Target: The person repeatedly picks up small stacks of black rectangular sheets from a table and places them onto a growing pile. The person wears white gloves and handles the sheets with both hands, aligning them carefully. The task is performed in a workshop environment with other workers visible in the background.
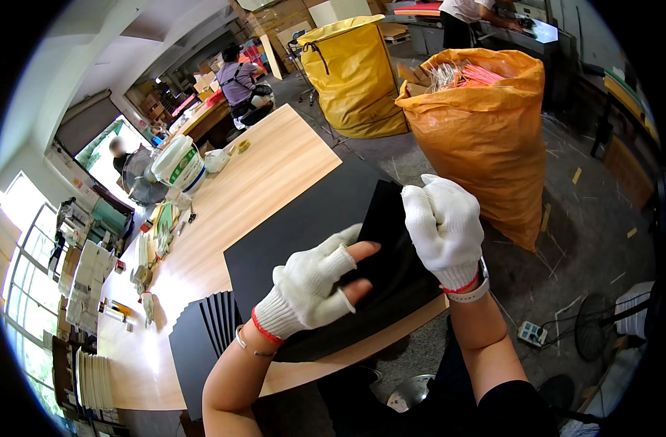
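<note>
My right hand, in a white knit glove with a red cuff edge, is curled closed at the right edge of a darker black sheet. My left hand wears a matching glove with bare thumb and index fingertips. Those two fingers are spread apart and lie against the same sheet; the other fingers are partly hidden. Beneath both hands is a wide, flat black sheet on the wooden table. Next to my left forearm, several black sheets are fanned out in overlapping steps.
On the table, a white bucket, a fan and gloves line the far left side. An orange sack of scraps and a yellow bag stand beyond. A power strip lies at right. Other people are in the background.
</note>
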Motion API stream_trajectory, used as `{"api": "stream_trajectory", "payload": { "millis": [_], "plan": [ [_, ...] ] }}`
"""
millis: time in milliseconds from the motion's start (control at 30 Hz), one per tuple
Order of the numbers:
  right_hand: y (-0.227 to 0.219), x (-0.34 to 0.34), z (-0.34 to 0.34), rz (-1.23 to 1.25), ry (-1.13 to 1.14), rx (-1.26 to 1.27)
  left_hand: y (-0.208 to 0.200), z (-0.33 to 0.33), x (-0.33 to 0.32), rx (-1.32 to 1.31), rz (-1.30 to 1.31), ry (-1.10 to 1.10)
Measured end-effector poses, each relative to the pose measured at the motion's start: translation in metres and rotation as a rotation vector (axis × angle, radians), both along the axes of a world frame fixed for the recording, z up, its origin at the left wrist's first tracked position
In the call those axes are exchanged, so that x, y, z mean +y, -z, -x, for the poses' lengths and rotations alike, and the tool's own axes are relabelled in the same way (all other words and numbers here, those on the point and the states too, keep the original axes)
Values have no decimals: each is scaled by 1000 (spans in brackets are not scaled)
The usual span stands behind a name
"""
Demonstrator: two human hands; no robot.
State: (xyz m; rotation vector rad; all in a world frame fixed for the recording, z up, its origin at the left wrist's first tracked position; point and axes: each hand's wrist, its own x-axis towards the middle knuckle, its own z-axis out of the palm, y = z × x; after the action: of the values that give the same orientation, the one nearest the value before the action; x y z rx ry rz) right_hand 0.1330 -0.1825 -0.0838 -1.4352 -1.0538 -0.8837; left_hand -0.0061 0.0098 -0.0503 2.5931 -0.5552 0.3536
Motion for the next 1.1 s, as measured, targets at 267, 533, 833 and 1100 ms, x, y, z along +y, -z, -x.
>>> {"api": "stream_trajectory", "payload": {
  "millis": [267, 533, 833, 1100],
  "plan": [
    [10, 0, -11, 2, 65, -212, -3, 1, -7, -15, 19, -62],
    [5, -6, -8, 82, -8, -168, -1, 1, -5, -22, 56, -36],
    [5, -1, -4, -13, -45, -44, 4, -3, -3, -56, -108, -57],
    [4, -4, -4, 23, -11, -48, 0, -4, -3, 19, -18, -62]
  ]
}}
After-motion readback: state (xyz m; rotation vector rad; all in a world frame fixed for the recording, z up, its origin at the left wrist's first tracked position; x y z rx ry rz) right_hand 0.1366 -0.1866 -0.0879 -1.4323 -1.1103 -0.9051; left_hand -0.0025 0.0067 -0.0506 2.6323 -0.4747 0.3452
